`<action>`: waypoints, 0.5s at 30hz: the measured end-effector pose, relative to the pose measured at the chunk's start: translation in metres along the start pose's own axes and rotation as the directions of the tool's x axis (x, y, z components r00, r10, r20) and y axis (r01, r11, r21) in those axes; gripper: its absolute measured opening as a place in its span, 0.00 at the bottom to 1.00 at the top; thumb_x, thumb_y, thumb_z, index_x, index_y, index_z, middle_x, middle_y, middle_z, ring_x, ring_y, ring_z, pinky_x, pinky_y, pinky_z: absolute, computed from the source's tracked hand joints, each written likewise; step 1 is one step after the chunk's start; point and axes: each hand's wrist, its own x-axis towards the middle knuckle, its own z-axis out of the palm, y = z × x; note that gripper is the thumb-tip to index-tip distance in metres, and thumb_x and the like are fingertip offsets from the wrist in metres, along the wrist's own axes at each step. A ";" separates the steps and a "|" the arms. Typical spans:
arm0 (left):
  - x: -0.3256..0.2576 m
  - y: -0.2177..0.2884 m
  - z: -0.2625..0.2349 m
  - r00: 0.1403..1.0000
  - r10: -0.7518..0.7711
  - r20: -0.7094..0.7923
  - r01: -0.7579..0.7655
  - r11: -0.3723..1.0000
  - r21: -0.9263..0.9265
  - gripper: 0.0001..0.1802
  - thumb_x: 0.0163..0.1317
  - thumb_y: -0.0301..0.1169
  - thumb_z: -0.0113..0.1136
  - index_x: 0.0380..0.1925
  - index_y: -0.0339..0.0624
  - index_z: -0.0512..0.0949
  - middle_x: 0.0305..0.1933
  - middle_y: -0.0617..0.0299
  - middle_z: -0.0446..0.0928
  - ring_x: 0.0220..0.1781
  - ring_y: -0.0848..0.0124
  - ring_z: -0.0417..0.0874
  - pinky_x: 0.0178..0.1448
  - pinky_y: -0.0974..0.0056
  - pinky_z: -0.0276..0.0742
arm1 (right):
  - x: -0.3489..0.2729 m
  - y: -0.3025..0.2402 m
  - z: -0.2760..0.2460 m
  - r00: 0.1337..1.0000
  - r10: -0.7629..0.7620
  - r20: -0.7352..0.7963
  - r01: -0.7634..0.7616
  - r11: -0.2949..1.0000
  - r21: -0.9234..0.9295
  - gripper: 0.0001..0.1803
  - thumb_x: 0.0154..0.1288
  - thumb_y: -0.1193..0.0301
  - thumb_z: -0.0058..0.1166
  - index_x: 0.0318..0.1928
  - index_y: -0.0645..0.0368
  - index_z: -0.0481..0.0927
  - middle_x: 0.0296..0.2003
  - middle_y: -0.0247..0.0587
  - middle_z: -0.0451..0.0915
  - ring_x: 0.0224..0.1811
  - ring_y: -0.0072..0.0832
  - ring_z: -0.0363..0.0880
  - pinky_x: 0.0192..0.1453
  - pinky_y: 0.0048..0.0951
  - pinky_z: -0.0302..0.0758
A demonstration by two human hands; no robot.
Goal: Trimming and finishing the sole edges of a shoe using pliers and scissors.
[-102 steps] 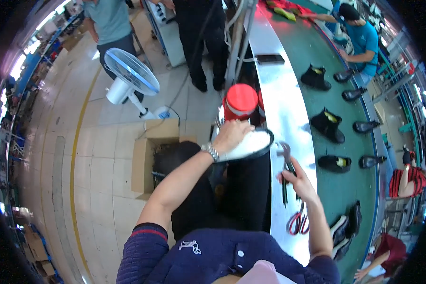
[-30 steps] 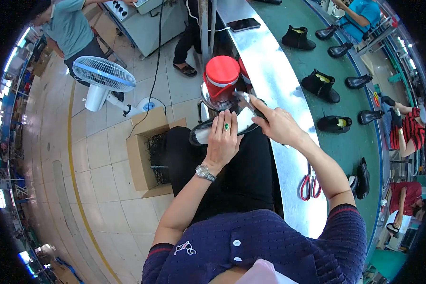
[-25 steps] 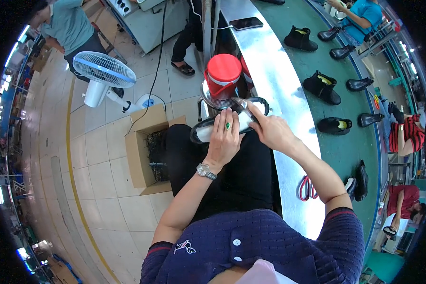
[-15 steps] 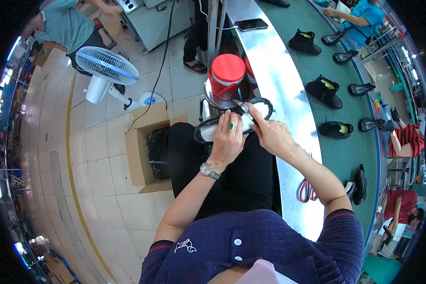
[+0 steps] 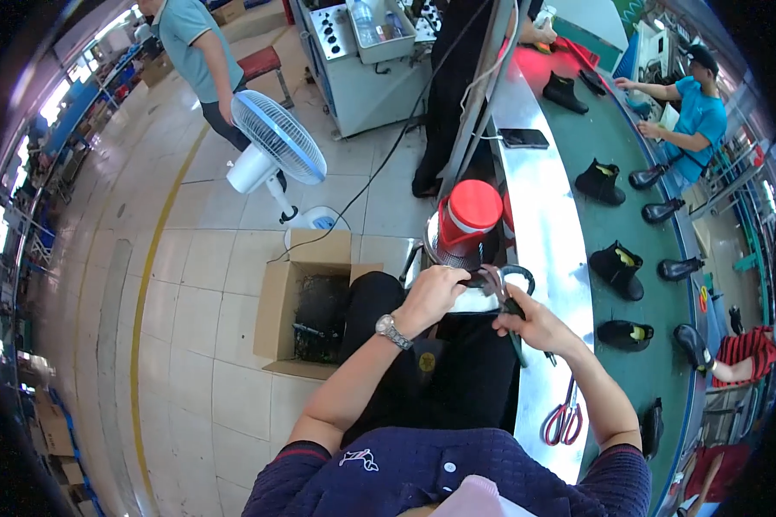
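Note:
A black shoe (image 5: 476,302) lies across my lap with its pale bottom upward and a dark rim around it. My left hand (image 5: 435,297) is closed at its near-left end, fingertips pinched beside the tool's head; what they pinch is too small to make out. My right hand (image 5: 536,324) grips the dark handles of metal pincers (image 5: 495,284), whose curved head is over the shoe's bottom, close to my left fingertips. Motion blurs the head, so whether its jaws touch the shoe is unclear.
Just beyond the shoe stands a red-lidded jar (image 5: 474,207). A metal bench (image 5: 539,220) on the right bears a phone (image 5: 523,138) and red-handled scissors (image 5: 564,420). Black boots (image 5: 616,269) stand along a green conveyor (image 5: 578,340). An open carton (image 5: 276,314) and a fan (image 5: 278,138) are left.
My left hand has gone from lying flat across the shoe's bottom to pinching beside the pincers. The right hand has turned the pincers. My view has shifted; a person at far left has moved.

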 end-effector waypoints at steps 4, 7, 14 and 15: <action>0.003 0.009 -0.008 0.996 -0.084 0.004 0.084 0.996 -0.013 0.23 0.62 0.30 0.59 0.57 0.34 0.71 0.34 0.46 0.83 0.36 0.49 0.84 0.41 0.52 0.77 | -0.002 -0.029 -0.003 0.913 0.265 0.310 -0.378 0.837 0.395 0.31 0.74 0.73 0.45 0.73 0.56 0.51 0.49 0.50 0.80 0.50 0.37 0.82 0.56 0.36 0.79; 0.006 0.007 -0.012 0.986 -0.162 0.033 0.164 0.985 -0.060 0.29 0.63 0.31 0.60 0.62 0.32 0.66 0.36 0.44 0.82 0.41 0.49 0.83 0.44 0.53 0.77 | 0.009 -0.036 0.005 0.900 0.324 0.291 -0.414 0.843 0.342 0.31 0.74 0.71 0.45 0.73 0.57 0.50 0.40 0.44 0.79 0.41 0.32 0.82 0.49 0.33 0.82; -0.019 0.025 0.007 0.994 0.051 0.098 -0.090 0.890 0.448 0.41 0.44 0.31 0.74 0.58 0.23 0.67 0.56 0.43 0.73 0.62 0.51 0.69 0.66 0.51 0.65 | -0.005 -0.023 0.030 0.991 0.131 0.003 -0.131 0.991 -0.020 0.29 0.73 0.71 0.46 0.69 0.62 0.53 0.25 0.43 0.78 0.24 0.28 0.80 0.29 0.33 0.80; -0.023 0.028 0.011 0.995 0.098 0.022 -0.098 0.898 0.430 0.43 0.40 0.29 0.75 0.57 0.23 0.67 0.53 0.44 0.74 0.58 0.53 0.71 0.65 0.53 0.66 | -0.008 -0.023 0.031 0.989 0.150 -0.006 -0.150 0.988 -0.037 0.26 0.74 0.73 0.44 0.69 0.60 0.54 0.24 0.38 0.75 0.23 0.24 0.77 0.28 0.28 0.78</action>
